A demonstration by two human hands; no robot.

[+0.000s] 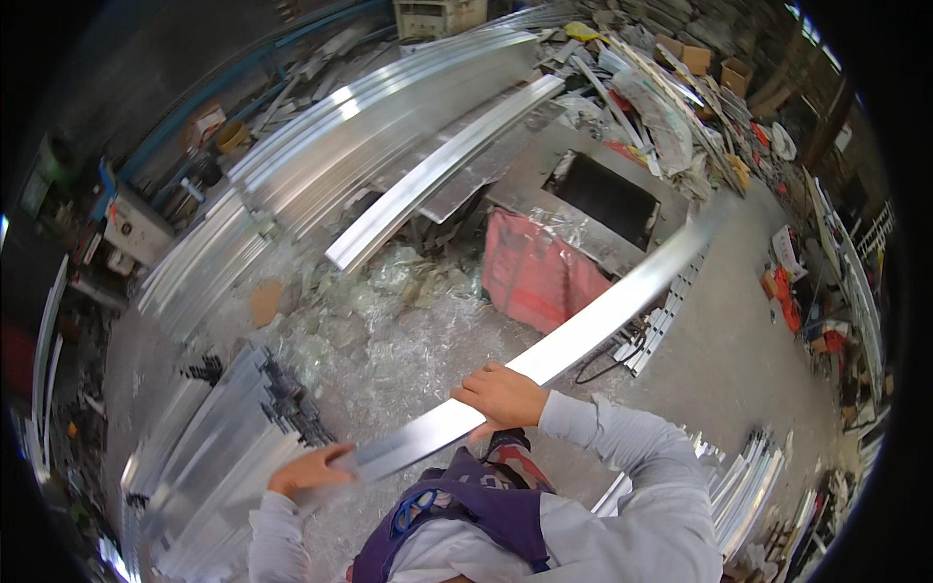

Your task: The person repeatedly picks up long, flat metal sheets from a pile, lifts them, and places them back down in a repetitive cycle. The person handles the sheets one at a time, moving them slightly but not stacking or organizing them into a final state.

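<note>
A long, shiny aluminium profile (583,335) slants across in front of me, from the lower left up to the far right. My right hand (501,396) grips it near its middle, fingers wrapped over the upper edge. At its near left end, my left hand (309,471) is closed around the profile; that end is blurred and partly hidden by the hand. The far end reaches past a metal table (530,180) with a dark rectangular opening. Another long profile (437,170) lies across the table's left part.
A tall stack of aluminium profiles (321,146) stands at the back left. Bundled profiles (214,466) lie at the lower left, and more (748,491) at the lower right. Clear plastic wrap (379,321) covers the floor ahead. A red cloth (535,272) hangs from the table.
</note>
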